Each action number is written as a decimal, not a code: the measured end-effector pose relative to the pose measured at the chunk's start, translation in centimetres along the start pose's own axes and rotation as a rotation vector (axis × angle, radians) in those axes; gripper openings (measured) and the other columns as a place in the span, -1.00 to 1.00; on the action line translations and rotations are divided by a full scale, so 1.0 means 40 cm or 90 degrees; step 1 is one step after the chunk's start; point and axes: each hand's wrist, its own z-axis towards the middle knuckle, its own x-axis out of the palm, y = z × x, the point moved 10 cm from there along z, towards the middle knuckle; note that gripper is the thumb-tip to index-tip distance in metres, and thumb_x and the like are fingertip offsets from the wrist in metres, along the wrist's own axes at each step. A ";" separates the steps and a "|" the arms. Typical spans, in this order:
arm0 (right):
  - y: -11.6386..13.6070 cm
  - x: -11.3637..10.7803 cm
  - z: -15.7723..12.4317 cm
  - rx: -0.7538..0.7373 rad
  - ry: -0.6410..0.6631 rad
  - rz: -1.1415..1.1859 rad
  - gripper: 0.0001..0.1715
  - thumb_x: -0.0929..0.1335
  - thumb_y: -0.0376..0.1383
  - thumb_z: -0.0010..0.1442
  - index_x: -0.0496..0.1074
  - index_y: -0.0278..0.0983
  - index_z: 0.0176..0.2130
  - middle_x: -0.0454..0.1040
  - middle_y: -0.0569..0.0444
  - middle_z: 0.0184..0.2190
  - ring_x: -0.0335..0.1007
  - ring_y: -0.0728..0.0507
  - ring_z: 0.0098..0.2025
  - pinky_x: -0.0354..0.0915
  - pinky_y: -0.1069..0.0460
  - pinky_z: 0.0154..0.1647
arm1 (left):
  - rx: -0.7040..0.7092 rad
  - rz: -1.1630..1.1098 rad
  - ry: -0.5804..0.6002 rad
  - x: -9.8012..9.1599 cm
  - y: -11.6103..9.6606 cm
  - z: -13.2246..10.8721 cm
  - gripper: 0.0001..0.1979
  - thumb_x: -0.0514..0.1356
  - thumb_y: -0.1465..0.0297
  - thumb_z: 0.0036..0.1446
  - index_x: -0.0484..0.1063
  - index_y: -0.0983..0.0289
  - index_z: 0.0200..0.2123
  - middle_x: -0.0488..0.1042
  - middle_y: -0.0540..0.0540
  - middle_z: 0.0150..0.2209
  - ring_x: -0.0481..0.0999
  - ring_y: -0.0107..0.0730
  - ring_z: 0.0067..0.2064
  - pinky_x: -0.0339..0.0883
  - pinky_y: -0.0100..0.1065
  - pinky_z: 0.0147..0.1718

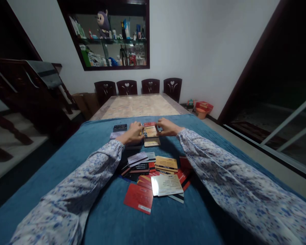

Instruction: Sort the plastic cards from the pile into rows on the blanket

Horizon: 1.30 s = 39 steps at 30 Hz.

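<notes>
Both hands reach to a yellowish card (pixel 151 131) above the cloth. My left hand (pixel 134 133) has its fingers curled at the card's left edge, and my right hand (pixel 167 127) pinches at its right edge. Just below lies a tan card stack (pixel 152 142), with a red card (pixel 149 124) behind. Black cards (pixel 120 127) and pale cards (pixel 115 135) sit in stacks left of my left hand. Nearer me is a loose, overlapping pile: a cream card (pixel 167 184), a red card (pixel 139 198), a yellow card (pixel 166 163) and a white card (pixel 137 159).
A blue cloth (pixel 104 217) covers the near part of the table (pixel 142 104). Dark chairs (pixel 172 89) line its far end. A wooden railing is at left, a shelf (pixel 113 41) on the wall, and a red box (pixel 204 107) on the floor at right.
</notes>
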 end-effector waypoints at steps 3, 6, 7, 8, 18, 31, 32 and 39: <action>-0.018 0.015 0.015 0.011 0.012 -0.010 -0.62 0.52 -0.20 0.08 0.59 -0.37 -0.14 0.53 -0.14 -0.18 0.38 -0.21 -0.12 0.19 0.03 -0.18 | -0.011 0.020 0.025 0.010 0.000 0.014 -0.71 0.23 0.30 0.14 0.53 0.31 -0.10 0.43 0.29 -0.04 0.36 0.02 0.02 0.25 -0.08 -0.02; -0.031 0.030 0.026 0.012 0.022 -0.018 -0.62 0.51 -0.19 0.10 0.58 -0.38 -0.13 0.53 -0.16 -0.15 0.38 -0.23 -0.10 0.20 0.02 -0.14 | -0.017 0.030 0.044 0.019 -0.001 0.024 -0.69 0.21 0.32 0.15 0.53 0.32 -0.06 0.43 0.30 -0.04 0.36 0.02 0.03 0.25 -0.08 -0.01; -0.034 0.035 0.028 0.012 0.027 -0.022 -0.62 0.50 -0.18 0.11 0.58 -0.38 -0.13 0.53 -0.17 -0.14 0.39 -0.24 -0.09 0.20 0.02 -0.13 | -0.017 0.029 0.049 0.021 -0.002 0.027 -0.68 0.21 0.32 0.16 0.53 0.33 -0.06 0.43 0.30 -0.04 0.36 0.03 0.03 0.25 -0.07 -0.01; -0.036 0.040 0.030 0.013 0.034 -0.027 -0.62 0.50 -0.18 0.11 0.58 -0.38 -0.12 0.53 -0.18 -0.13 0.39 -0.24 -0.08 0.20 0.02 -0.13 | -0.017 0.027 0.051 0.023 -0.003 0.029 -0.68 0.21 0.32 0.15 0.53 0.33 -0.05 0.43 0.30 -0.04 0.36 0.03 0.03 0.25 -0.07 0.00; -0.053 0.087 0.044 0.041 0.095 -0.050 -0.62 0.45 -0.22 0.18 0.59 -0.37 -0.04 0.55 -0.20 -0.07 0.44 -0.25 -0.04 0.25 0.03 -0.12 | -0.023 0.038 0.087 0.045 -0.015 0.053 -0.71 0.23 0.38 0.09 0.55 0.33 -0.10 0.43 0.32 -0.02 0.35 0.06 0.06 0.26 -0.06 0.03; -0.062 0.127 0.059 0.045 0.126 -0.031 -0.64 0.49 -0.18 0.13 0.63 -0.23 -0.07 0.57 -0.13 -0.01 0.46 -0.28 0.03 0.34 0.01 -0.11 | -0.019 0.082 0.163 0.080 -0.025 0.063 -0.73 0.21 0.43 0.05 0.57 0.35 -0.16 0.43 0.35 0.02 0.33 0.08 0.12 0.24 0.00 0.11; -0.064 0.128 0.058 0.053 0.131 -0.031 -0.64 0.49 -0.17 0.12 0.63 -0.23 -0.08 0.56 -0.14 0.00 0.45 -0.29 0.04 0.34 0.00 -0.10 | -0.016 0.087 0.169 0.082 -0.027 0.063 -0.73 0.20 0.43 0.05 0.57 0.35 -0.16 0.43 0.35 0.02 0.33 0.08 0.12 0.23 0.00 0.11; -0.072 0.144 0.063 0.069 0.164 -0.041 -0.64 0.48 -0.13 0.10 0.65 -0.20 -0.10 0.56 -0.15 0.01 0.43 -0.34 0.09 0.37 -0.06 -0.03 | -0.009 0.091 0.192 0.096 -0.026 0.070 -0.72 0.22 0.41 0.00 0.60 0.31 -0.19 0.45 0.33 0.01 0.31 0.12 0.14 0.20 0.07 0.13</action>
